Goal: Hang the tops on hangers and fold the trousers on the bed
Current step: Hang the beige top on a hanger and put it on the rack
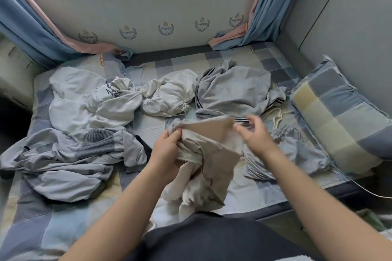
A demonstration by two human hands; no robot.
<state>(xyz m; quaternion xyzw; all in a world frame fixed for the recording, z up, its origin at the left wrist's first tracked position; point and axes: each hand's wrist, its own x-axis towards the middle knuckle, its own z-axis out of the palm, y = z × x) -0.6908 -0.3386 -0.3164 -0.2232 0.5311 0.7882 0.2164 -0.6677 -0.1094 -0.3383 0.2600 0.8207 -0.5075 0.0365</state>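
I hold beige trousers [209,154] above the checked bed [29,224]. My left hand [167,150] grips the bunched waistband at its left end. My right hand [254,131] pinches the top edge at the right, stretching it flat between the hands. The legs hang crumpled toward my body. On the bed lie a white printed top [84,101], a white garment with a drawstring [171,95], a grey garment with dark stripes [233,89], a blue-grey garment [63,154] at left and a striped blue one [286,154] at right. No hangers are visible.
A checked pillow [343,112] leans at the right edge against a padded grey wall [350,27]. Blue and pink curtains [31,27] hang at both back corners, under a window. A thin white cable [360,188] runs off the bed's right side.
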